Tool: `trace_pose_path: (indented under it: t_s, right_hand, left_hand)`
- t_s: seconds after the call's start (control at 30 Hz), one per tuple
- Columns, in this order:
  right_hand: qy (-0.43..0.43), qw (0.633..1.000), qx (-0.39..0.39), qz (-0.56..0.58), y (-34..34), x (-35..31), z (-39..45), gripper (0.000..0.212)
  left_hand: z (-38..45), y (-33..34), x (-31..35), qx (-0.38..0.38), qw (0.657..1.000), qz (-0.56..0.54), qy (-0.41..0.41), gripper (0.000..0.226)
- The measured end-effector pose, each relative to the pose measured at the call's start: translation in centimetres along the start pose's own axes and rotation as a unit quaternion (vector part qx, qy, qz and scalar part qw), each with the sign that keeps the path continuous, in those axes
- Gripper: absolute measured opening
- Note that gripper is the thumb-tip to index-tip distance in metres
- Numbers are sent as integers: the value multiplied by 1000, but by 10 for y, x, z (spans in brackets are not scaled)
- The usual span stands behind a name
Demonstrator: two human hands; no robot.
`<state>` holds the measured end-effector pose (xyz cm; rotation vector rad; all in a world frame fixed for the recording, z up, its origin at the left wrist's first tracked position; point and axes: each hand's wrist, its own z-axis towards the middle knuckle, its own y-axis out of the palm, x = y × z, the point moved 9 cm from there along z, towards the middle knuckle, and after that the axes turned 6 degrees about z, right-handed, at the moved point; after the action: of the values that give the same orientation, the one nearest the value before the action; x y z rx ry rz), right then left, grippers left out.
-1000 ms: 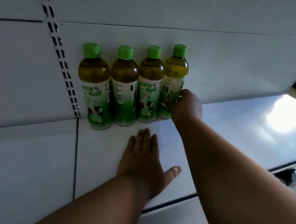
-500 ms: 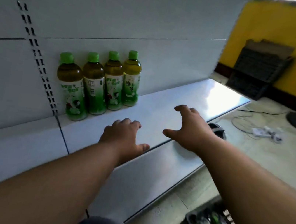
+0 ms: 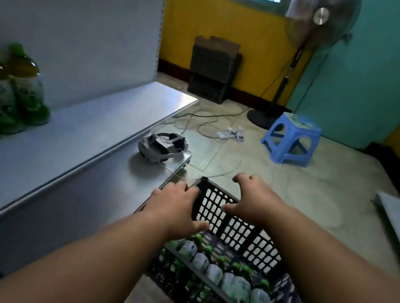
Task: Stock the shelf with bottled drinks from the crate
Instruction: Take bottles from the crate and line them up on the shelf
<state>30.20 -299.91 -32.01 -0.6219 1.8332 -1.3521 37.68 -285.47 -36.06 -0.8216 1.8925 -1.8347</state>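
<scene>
Both hands [image 3: 174, 209] [image 3: 254, 201] have left the shelf [image 3: 70, 136]; fingers spread, empty, over the crate [image 3: 234, 225].

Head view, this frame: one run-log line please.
phase: reaching for next bottle | left hand: open, empty | right hand: open, empty | both over crate | bottles in crate | shelf: bottles standing

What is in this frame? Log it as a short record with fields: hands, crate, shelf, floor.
left hand: open, above the crate's near-left corner, holding nothing
right hand: open, fingers spread above the crate's far wall, holding nothing
crate: black, perforated, on the floor, holding green-capped bottles
shelf: blurred green tea bottles standing at far left
lower shelf: grey headset
floor: blue stool, standing fan, power strip
</scene>
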Motion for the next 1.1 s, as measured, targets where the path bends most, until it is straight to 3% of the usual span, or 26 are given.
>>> trace_pose_path:
  t_s: [0.23, 0.47, 0.6, 0.73, 0.83, 0.97, 1.1]
  right_hand:
    - [91, 993, -37, 72, 78, 135, 22, 85]
    - [209, 958, -108, 165, 194, 249, 45, 79]
    - [275, 926, -133, 223, 261, 281, 54, 75]
    - [327, 899, -193, 218, 315, 301, 63, 57]
    - [338, 891, -228, 201, 344, 305, 75, 65]
    - [367, 887, -214, 180, 353, 309, 81, 61]
    - [403, 866, -152, 253, 351, 315, 75, 96]
  left_hand:
    - [52, 121, 82, -95, 993, 29, 58, 93]
    - [75, 230, 129, -121, 989, 37, 83, 87]
    - [71, 270, 135, -160, 980, 71, 94, 98]
    - [77, 278, 136, -166, 975, 93, 111, 102]
    - [80, 282, 137, -174, 973, 98, 114, 103]
    - [80, 286, 136, -181, 973, 94, 111, 102]
    - [79, 286, 135, -180, 974, 90, 108, 102]
